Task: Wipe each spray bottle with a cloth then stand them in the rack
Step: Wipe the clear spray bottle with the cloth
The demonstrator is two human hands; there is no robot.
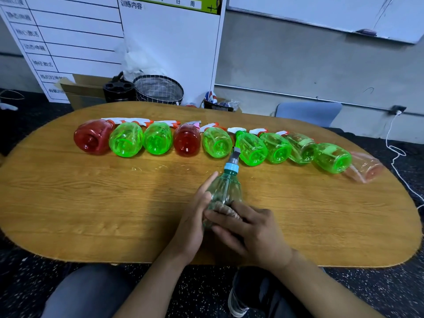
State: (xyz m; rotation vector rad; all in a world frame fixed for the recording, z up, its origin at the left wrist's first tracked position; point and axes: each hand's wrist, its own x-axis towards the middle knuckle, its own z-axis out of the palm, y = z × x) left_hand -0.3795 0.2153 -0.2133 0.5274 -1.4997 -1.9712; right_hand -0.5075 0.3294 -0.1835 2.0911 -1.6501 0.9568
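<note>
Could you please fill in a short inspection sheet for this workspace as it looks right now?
Surface: oval wooden table.
Job's things: pale green spray bottle held over the table; row of bottles lying on their sides, red, green and one pale pink; brownish cloth against the held bottle; rack not identifiable.
Clutter: nothing seen on the table.
Hands: left hand supports the bottle; right hand presses the cloth.
Cables: white cable at right.
Surroundings: mesh basket, whiteboard, blue chair.
</note>
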